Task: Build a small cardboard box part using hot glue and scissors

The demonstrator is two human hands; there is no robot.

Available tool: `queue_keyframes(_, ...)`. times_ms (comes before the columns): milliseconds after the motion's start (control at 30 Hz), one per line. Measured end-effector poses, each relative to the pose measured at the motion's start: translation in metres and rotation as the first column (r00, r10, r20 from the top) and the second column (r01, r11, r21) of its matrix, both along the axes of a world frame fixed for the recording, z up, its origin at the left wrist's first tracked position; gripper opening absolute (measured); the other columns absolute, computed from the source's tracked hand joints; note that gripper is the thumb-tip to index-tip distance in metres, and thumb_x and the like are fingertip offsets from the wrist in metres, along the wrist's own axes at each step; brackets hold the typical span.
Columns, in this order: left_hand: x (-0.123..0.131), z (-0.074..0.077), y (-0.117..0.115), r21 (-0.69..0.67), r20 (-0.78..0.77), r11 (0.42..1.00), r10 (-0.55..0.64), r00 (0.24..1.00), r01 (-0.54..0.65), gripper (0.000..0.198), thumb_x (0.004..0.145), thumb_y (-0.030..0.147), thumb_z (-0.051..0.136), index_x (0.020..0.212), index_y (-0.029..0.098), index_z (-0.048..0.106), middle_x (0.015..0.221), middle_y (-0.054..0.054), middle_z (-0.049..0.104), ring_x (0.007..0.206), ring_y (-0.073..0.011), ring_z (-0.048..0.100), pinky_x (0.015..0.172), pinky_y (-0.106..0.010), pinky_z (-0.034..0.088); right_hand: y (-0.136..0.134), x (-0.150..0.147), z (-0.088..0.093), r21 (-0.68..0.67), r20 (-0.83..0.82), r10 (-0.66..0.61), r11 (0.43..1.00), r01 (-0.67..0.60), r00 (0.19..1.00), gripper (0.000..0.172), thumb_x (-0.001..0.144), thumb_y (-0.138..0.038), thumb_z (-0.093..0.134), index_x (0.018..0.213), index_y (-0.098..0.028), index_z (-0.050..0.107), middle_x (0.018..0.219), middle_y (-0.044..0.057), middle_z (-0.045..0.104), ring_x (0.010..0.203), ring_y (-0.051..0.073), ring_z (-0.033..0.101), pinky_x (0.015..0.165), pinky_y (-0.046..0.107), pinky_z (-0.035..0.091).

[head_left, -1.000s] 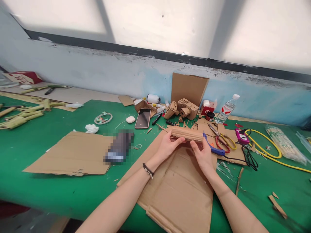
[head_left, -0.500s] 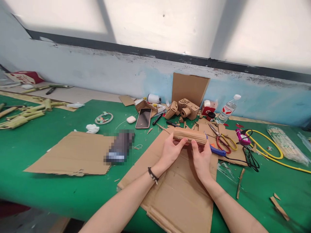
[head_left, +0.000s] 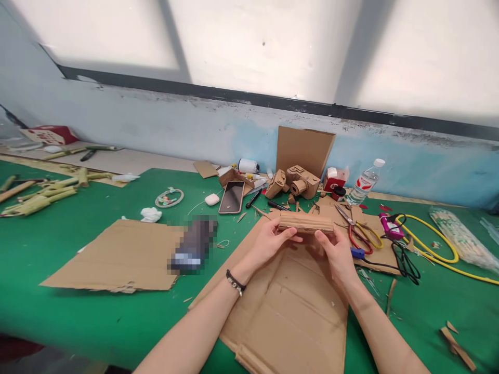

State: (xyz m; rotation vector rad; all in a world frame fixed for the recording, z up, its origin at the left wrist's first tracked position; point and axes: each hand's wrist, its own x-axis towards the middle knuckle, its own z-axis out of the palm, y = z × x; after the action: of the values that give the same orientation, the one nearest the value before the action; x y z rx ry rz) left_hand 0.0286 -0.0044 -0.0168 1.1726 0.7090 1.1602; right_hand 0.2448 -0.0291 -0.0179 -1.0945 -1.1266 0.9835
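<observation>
A folded strip of cardboard (head_left: 306, 222) with ridges along its length is held level between both hands. My left hand (head_left: 272, 240) grips its left end, thumb along the near edge. At the right end, my right hand (head_left: 337, 249) is closed the same way. Beneath the hands lies a large cardboard sheet (head_left: 296, 311) on the green table. Beyond the strip stand a cardboard model camera (head_left: 302, 182) and a smaller cardboard piece (head_left: 276, 183). Just right of my right hand is a blue-handled tool (head_left: 357, 253) with a black cord, partly hidden.
Scissors (head_left: 360, 234) with red and yellow handles lie on cardboard at right. A water bottle (head_left: 365, 182) stands near the wall. A yellow cable (head_left: 436, 254) curves across the right side. A phone (head_left: 232, 197) and another cardboard sheet (head_left: 117, 254) lie to the left.
Both hands have tipped the cardboard strip, so its near layered edge shows more. My right hand has shifted slightly right and down, and the whole view has moved a little.
</observation>
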Motion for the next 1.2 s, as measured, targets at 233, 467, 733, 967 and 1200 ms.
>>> queue_keyframes(233, 0.006, -0.002, -0.004, 0.004, -0.007, 0.997, 0.077, 0.997, -0.077, 0.064, 0.088, 0.063, 0.096, 0.126, 0.015, 0.079, 0.132, -0.019, 0.087, 0.101, -0.0333, 0.090, 0.090, -0.043, 0.075, -0.004, -0.015, -0.010, 0.014, 0.052, -0.061, 0.998, 0.060, 0.997, 0.055, 0.086, -0.067, 0.091, 0.118, -0.022, 0.084, 0.125, 0.014, 0.089, 0.118, 0.037, 0.083, 0.109, 0.053, 0.066)
queue_keyframes(467, 0.012, -0.007, -0.004, -0.053, -0.009, 0.994, 0.093, 0.996, -0.093, 0.071, 0.086, 0.067, 0.096, 0.129, 0.015, 0.074, 0.127, -0.018, 0.087, 0.085, -0.0279, 0.090, 0.078, -0.037, 0.074, -0.004, -0.024, -0.013, 0.027, 0.047, -0.139, 0.990, 0.138, 0.989, 0.051, 0.090, -0.064, 0.087, 0.120, -0.023, 0.083, 0.128, 0.015, 0.089, 0.114, 0.036, 0.084, 0.106, 0.053, 0.068)
queue_keyframes(733, 0.020, -0.001, -0.006, -0.039, -0.017, 0.983, 0.182, 0.983, -0.182, 0.072, 0.076, 0.057, 0.106, 0.125, 0.016, 0.073, 0.118, -0.015, 0.089, 0.090, -0.0267, 0.087, 0.081, -0.040, 0.076, -0.011, -0.033, -0.007, 0.047, 0.062, -0.125, 0.991, 0.123, 0.990, 0.055, 0.095, -0.064, 0.084, 0.130, -0.021, 0.080, 0.136, 0.016, 0.087, 0.121, 0.036, 0.083, 0.111, 0.053, 0.066)
queue_keyframes(967, 0.027, -0.007, -0.006, -0.064, -0.064, 0.959, 0.271, 0.960, -0.275, 0.074, 0.076, 0.058, 0.105, 0.126, 0.015, 0.072, 0.111, -0.013, 0.089, 0.070, -0.0222, 0.085, 0.066, -0.034, 0.074, -0.013, -0.042, -0.005, 0.039, 0.064, -0.194, 0.981, 0.192, 0.979, 0.057, 0.094, -0.064, 0.082, 0.129, -0.019, 0.081, 0.129, 0.016, 0.088, 0.116, 0.036, 0.083, 0.107, 0.053, 0.066)
queue_keyframes(1200, 0.010, 0.000, 0.003, -0.019, -0.046, 0.996, 0.085, 0.995, -0.086, 0.073, 0.081, 0.064, 0.101, 0.128, 0.016, 0.070, 0.115, -0.014, 0.087, 0.069, -0.0202, 0.084, 0.066, -0.032, 0.071, -0.007, -0.022, -0.005, -0.004, 0.058, -0.130, 0.991, 0.130, 0.990, 0.055, 0.090, -0.067, 0.087, 0.120, -0.022, 0.084, 0.124, 0.014, 0.090, 0.111, 0.036, 0.084, 0.103, 0.052, 0.066)
